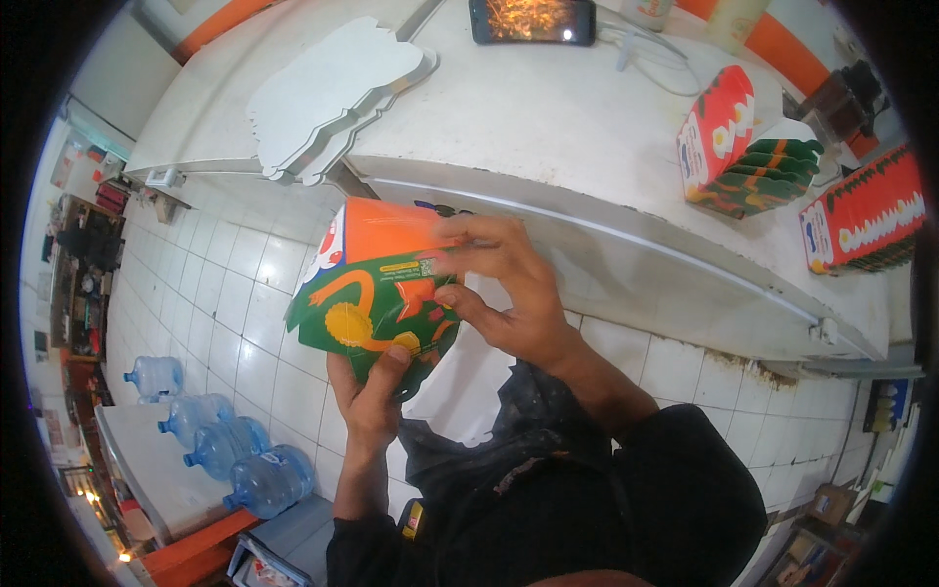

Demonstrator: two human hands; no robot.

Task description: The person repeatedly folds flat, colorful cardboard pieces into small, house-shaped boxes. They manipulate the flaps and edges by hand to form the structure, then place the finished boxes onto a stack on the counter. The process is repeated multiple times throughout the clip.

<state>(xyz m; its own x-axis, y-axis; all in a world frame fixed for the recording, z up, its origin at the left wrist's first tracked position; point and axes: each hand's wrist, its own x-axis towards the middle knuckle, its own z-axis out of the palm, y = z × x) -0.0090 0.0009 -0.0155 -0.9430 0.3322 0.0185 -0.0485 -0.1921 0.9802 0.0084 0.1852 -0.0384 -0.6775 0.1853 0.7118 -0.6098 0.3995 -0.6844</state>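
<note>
A printed cardboard food carton (337, 303), green and orange with yellow and red pictures, is held up in front of the counter's edge. My left hand (374, 399) grips its lower edge, the thumb on the green face and the fingers hidden behind. At its right side my right hand (518, 298) pinches the edge between thumb and fingers; its fingertips are slightly blurred. On the counter to the left lies a stack of flat white carton blanks (328, 93). To the right stand nested folded cartons (729, 166) in red and green, with another nested row (866, 215) beside them.
The white counter (548, 117) runs across in front of me. A phone (533, 22) with a lit screen lies at its far side, next to a white cable (675, 78). Several large blue water bottles (269, 479) lie at the lower left, above a tiled floor (235, 264).
</note>
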